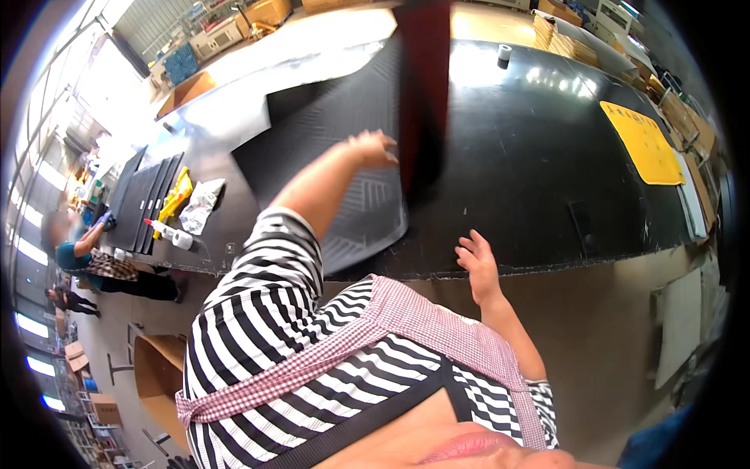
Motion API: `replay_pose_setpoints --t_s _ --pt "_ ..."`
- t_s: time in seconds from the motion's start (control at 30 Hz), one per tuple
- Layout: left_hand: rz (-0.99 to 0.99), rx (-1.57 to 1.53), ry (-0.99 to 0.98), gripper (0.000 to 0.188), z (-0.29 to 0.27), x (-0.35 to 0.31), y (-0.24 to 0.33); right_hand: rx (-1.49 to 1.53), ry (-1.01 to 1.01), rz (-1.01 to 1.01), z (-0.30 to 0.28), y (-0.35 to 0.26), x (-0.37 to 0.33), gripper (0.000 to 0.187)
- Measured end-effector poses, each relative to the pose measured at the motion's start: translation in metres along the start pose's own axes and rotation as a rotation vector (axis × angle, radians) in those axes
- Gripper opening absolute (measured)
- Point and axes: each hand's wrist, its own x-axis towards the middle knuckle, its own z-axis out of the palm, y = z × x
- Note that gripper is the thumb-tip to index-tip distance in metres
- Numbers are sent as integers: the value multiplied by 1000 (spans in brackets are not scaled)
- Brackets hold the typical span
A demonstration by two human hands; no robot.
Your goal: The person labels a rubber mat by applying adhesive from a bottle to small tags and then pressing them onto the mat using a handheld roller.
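My left hand [370, 150] reaches over a dark grey patterned sheet [367, 199]. Its fingers are apart and loosely bent, at the border of a tall black and dark red panel [424, 86] that stands up from the table, smeared by motion. Whether the fingertips touch the panel, I cannot tell. Nearer the table's front edge, my right hand [478, 258] hovers with spread fingers and nothing in it. Under the patterned sheet, part of another black sheet [293, 100] sticks out at the far left.
The black table [523, 168] carries a yellow board [642, 144] at right and a white roll [504, 52] at the back. Black strips [141, 199], a white bottle [176, 236], a yellow wrapper [178, 191] and crumpled white plastic [201, 205] lie left. A co-worker [86, 254] stands beyond them.
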Motion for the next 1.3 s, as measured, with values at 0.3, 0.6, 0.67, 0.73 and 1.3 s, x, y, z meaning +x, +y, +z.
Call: replay_pose_setpoints --t_s 0.3,0.6,0.67,0.73,1.3 --pt "244 -341 274 53 155 -80 -11 116 276 79 -33 13 64 66" --pt "-596 -1116 828 52 211 -113 -76 139 423 70 -76 -8 207 71" --pt "-609 -1545 883 52 219 -109 -99 245 330 71 -79 -10 240 68" --pt "-701 -1825 901 70 214 -111 -116 337 282 146 -61 -21 266 66" --pt "-79 -680 1013 35 -14 -131 -79 24 429 411 -124 -60 390 26"
